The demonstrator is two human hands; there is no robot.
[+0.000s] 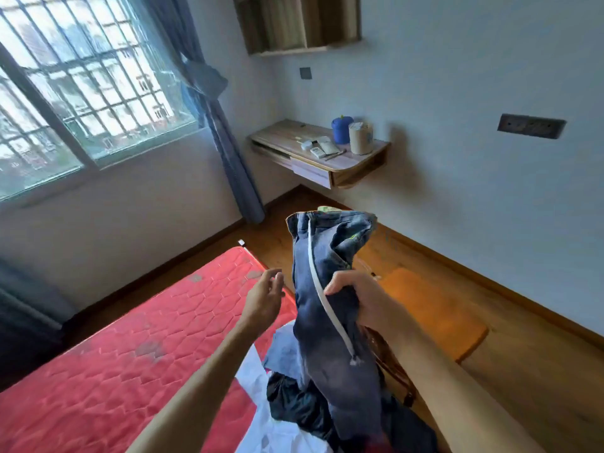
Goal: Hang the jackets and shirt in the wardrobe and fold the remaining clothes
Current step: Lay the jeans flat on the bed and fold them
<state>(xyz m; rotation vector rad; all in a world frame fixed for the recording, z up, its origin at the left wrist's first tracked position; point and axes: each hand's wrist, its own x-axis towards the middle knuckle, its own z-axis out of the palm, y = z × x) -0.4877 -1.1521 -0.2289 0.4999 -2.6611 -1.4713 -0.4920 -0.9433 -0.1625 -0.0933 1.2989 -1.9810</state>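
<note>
My right hand (359,299) grips a pair of blue denim trousers (330,289) with a white drawstring, lifted upright above the bed's corner. The waistband points up and the legs hang down into a pile below. My left hand (264,295) hovers just left of the trousers with relaxed fingers, holding nothing. Under the trousers lies a heap of clothes: a dark garment (294,403), a pale blue piece (284,351) and a white one (258,387). No wardrobe is in view.
A red quilted mattress (130,354) fills the lower left. A wall-mounted wooden desk (287,138) carries a blue jar, a beige canister and small items. An orange mat (434,308) lies on the wooden floor. A barred window and blue curtain (228,152) are behind.
</note>
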